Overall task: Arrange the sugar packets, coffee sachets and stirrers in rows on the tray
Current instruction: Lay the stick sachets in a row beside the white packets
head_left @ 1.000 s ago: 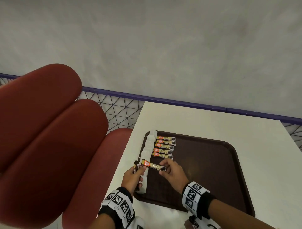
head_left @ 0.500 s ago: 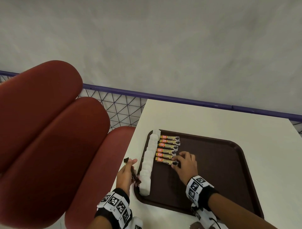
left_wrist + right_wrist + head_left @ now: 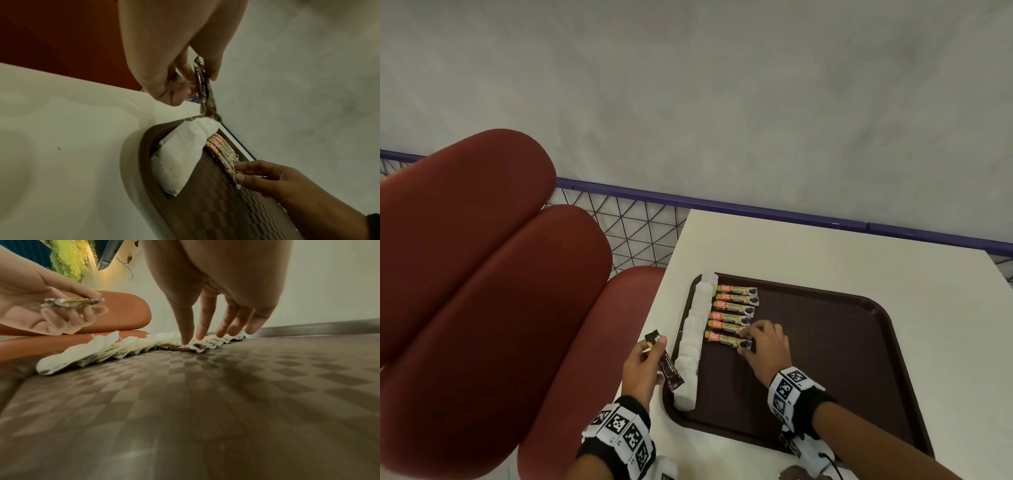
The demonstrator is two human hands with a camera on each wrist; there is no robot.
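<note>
A brown tray (image 3: 859, 359) lies on the white table. White sugar packets (image 3: 695, 329) overlap in a row along its left edge. Beside them lie several coffee sachets (image 3: 736, 310) in a row. My right hand (image 3: 748, 337) presses straight fingertips (image 3: 186, 340) on the right end of the nearest sachet (image 3: 724, 339). My left hand (image 3: 654, 346) hovers over the tray's left rim and grips a few dark coffee sachets (image 3: 666, 363) between thumb and fingers. The left wrist view shows that bundle (image 3: 203, 84) edge-on above the sugar row (image 3: 180, 155). No stirrers are in view.
A red cushioned seat (image 3: 482, 291) fills the left side, close to the table's left edge (image 3: 654, 325). A purple rail with wire mesh (image 3: 640, 219) runs behind the table, before a grey wall. The tray's right part (image 3: 226, 402) is bare.
The sachet that both hands held a second ago now lies at the near end of the row under my right fingertips. My left hand let go of it and drew left.
</note>
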